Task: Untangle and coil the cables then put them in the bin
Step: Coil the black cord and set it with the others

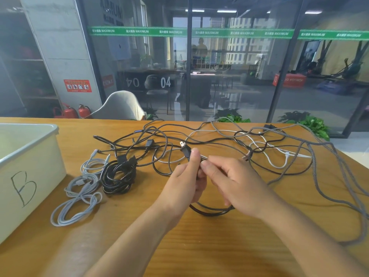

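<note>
Left hand (186, 176) pinched the black power cord (211, 211) just below its two-prong plug (184, 149); right hand (237, 186) held the cord beside it. Cord looked light, springy, slick-jacketed; best gripped at the rigid plug, loops fed by hand.

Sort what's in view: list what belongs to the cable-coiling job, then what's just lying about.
Job: black power cable held by left hand and right hand; tangled cables; coiled black cable; coiled grey cable; bin marked B.

Lying about: chair; fire extinguishers; plants.
</note>
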Action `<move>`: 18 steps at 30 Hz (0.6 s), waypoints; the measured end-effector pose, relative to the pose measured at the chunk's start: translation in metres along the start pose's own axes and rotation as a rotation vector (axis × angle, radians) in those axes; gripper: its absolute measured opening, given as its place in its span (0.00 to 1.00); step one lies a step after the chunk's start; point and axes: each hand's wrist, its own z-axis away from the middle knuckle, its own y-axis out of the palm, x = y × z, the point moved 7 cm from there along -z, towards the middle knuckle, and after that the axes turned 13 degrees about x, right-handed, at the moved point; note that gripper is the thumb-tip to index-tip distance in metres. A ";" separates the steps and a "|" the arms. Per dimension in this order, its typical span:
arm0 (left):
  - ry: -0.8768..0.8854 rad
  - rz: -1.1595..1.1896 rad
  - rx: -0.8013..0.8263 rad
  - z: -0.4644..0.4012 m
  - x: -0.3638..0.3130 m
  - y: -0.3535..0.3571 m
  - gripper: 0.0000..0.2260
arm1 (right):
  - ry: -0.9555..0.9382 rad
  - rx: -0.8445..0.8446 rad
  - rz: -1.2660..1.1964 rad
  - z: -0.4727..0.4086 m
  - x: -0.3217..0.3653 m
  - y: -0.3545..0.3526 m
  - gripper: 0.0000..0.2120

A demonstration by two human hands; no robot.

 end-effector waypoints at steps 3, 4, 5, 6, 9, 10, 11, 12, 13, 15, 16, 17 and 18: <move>0.033 0.032 -0.060 0.001 -0.003 -0.004 0.24 | -0.093 -0.100 0.373 0.003 0.015 0.000 0.17; 0.046 0.057 -0.080 0.001 -0.004 -0.005 0.25 | -0.111 -0.100 0.430 0.003 0.018 0.003 0.15; 0.056 0.079 -0.102 0.001 -0.005 -0.008 0.24 | -0.124 -0.091 0.447 0.003 0.019 0.007 0.13; 0.059 0.092 -0.124 0.001 -0.006 -0.011 0.23 | -0.133 -0.077 0.422 0.002 0.018 0.010 0.12; 0.037 0.091 -0.169 0.001 -0.005 -0.020 0.18 | -0.148 0.018 0.220 0.002 0.012 0.017 0.15; 0.034 0.099 -0.180 0.001 -0.006 -0.022 0.17 | -0.136 0.072 0.132 0.001 0.010 0.021 0.16; 0.038 0.113 -0.186 0.002 -0.006 -0.024 0.17 | -0.122 0.129 0.035 0.001 0.008 0.025 0.16; 0.048 0.135 -0.189 0.002 -0.007 -0.025 0.17 | -0.105 0.184 -0.056 0.001 0.007 0.031 0.16; 0.061 0.166 -0.190 0.002 -0.008 -0.026 0.18 | -0.087 0.235 -0.136 0.001 0.005 0.036 0.16; 0.083 0.257 -0.192 0.002 -0.009 -0.028 0.18 | -0.053 0.333 -0.256 -0.001 0.002 0.045 0.17; 0.092 0.311 -0.188 0.002 -0.009 -0.029 0.18 | -0.042 0.378 -0.307 -0.001 0.001 0.049 0.18; 0.102 0.361 -0.177 0.002 -0.010 -0.030 0.18 | -0.029 0.423 -0.353 -0.002 -0.002 0.051 0.19; 0.114 0.401 -0.160 0.002 -0.011 -0.029 0.17 | -0.014 0.467 -0.388 -0.002 -0.004 0.054 0.21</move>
